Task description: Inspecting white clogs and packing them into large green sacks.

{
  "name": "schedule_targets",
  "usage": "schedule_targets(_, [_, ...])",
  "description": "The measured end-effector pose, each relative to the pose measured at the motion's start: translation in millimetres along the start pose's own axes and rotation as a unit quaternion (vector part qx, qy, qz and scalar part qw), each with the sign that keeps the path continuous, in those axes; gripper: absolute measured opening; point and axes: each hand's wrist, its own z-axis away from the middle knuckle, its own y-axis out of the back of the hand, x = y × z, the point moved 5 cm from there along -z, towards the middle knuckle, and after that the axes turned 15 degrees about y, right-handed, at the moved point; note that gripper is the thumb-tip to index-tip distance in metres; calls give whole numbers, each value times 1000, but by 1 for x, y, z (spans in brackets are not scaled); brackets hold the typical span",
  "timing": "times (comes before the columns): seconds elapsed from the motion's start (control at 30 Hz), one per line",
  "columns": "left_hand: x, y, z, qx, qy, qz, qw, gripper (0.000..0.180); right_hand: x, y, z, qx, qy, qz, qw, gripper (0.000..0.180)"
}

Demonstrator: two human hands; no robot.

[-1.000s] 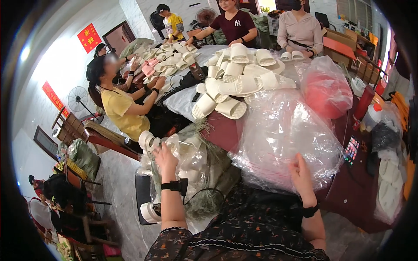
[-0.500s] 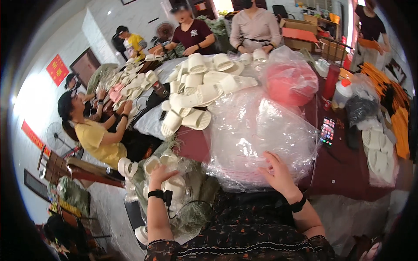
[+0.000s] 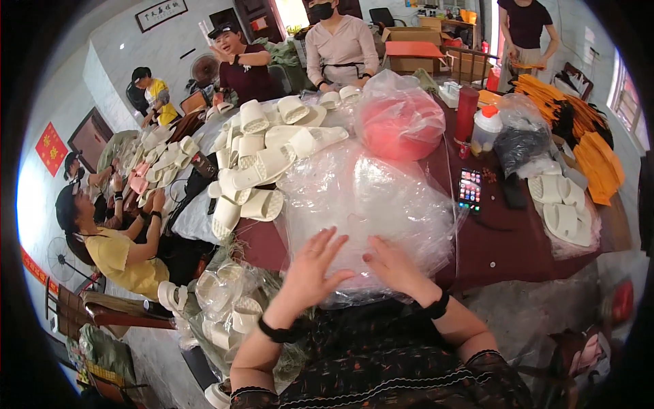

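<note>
Away from the bagged slippers, the left hand has moved over the glossy, crinkled clear plastic on the maroon tabletop. It and the right hand spread their fingers, gripping nothing; wide-banded cream slippers lie heaped beside the plastic.

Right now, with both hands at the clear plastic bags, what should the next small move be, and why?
Probably pinch the near edge of the top bag with the right hand. It and the left hand look empty, fingers spread over the clear plastic bags, while the white slippers lie farther off, to the left.
</note>
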Motion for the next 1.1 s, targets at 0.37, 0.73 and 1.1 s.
schedule_targets(0.37, [-77, -61, -85, -3, 16, -270, 963, 82, -31, 97, -1, 55, 49, -106, 992, 28])
schedule_targets(0.73, [-17, -46, -174, -52, -106, -221, 968, 79, 47, 164, -140, 132, 153, 218, 955, 27])
schedule_targets(1.1, [-89, -74, -242, -50, -41, -314, 947, 117, 143, 129, -197, 57, 122, 486, 863, 38])
